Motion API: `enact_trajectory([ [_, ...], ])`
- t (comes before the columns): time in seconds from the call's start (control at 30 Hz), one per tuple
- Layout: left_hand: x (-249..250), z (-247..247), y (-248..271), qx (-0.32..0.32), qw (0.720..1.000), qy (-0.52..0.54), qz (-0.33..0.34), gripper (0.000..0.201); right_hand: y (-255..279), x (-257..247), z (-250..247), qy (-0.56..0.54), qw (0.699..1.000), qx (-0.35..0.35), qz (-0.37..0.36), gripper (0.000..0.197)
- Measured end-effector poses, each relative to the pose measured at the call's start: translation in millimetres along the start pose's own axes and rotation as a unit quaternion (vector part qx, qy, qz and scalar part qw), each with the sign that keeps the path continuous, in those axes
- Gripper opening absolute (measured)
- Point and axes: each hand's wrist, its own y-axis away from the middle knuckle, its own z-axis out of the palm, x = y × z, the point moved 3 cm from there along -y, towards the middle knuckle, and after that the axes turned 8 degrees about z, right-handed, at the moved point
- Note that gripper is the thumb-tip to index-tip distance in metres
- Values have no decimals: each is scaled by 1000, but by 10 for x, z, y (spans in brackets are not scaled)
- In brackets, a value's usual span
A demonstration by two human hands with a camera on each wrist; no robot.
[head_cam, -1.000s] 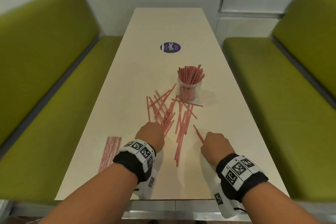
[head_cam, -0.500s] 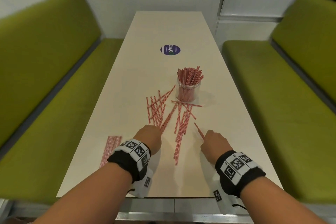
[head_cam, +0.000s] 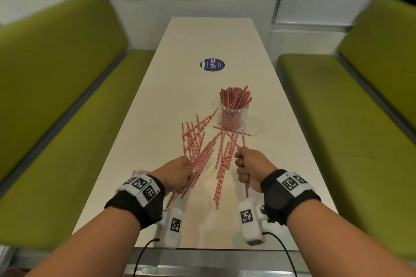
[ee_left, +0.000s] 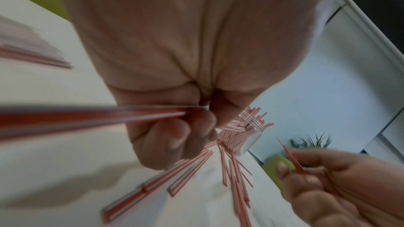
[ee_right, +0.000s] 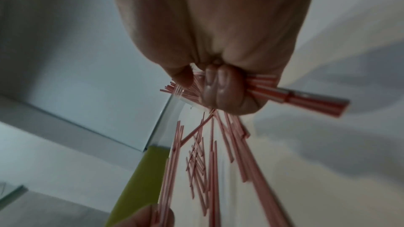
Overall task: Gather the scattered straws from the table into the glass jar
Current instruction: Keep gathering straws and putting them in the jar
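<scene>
Thin red-and-white straws (head_cam: pixel 221 159) lie scattered on the cream table (head_cam: pixel 171 101) in front of a clear jar (head_cam: pixel 233 112) packed with upright straws. My left hand (head_cam: pixel 177 174) grips a bundle of straws (head_cam: pixel 198 168) just above the table; the left wrist view shows its fingers (ee_left: pixel 174 137) curled round that bundle (ee_left: pixel 87 118). My right hand (head_cam: pixel 249 168) is a fist round a few straws (head_cam: pixel 243 141) that stick out above and below it. The right wrist view shows curled fingers (ee_right: pixel 218 91) holding these straws (ee_right: pixel 306 101), with the jar (ee_right: pixel 181 94) behind.
A flat pack of straws (head_cam: pixel 140 172) lies near the table's left edge beside my left wrist. A round purple sticker (head_cam: pixel 212 64) marks the table beyond the jar. Green benches (head_cam: pixel 67 101) flank the table on both sides. White wall panels close the far end.
Both hands have lifted off the table with straws in them: the left now holds a bundle, the right a few straws. The loose pile is thinner near my hands.
</scene>
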Motion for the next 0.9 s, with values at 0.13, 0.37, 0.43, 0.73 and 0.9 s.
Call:
enact_trajectory([
  [0.13, 49, 81, 70, -20, 996, 83, 10, 21, -31, -83, 229, -12, 999, -47, -13, 43],
  [0.37, 410, 339, 96, -80, 975, 199, 56, 22, -17, -124, 530, -34, 992, -65, -99, 51],
  [0.43, 452, 370, 74, -92, 976, 189, 61, 21, -14, -169, 507, -55, 993, -31, -104, 47],
  [0.73, 358, 373, 82, -121, 984, 119, 61, 25, 15, -284, 284, -109, 985, 13, -133, 39],
  [0.9, 300, 346, 80, -126, 987, 75, 72, 25, -34, -338, 158, -62, 983, 48, -166, 37],
])
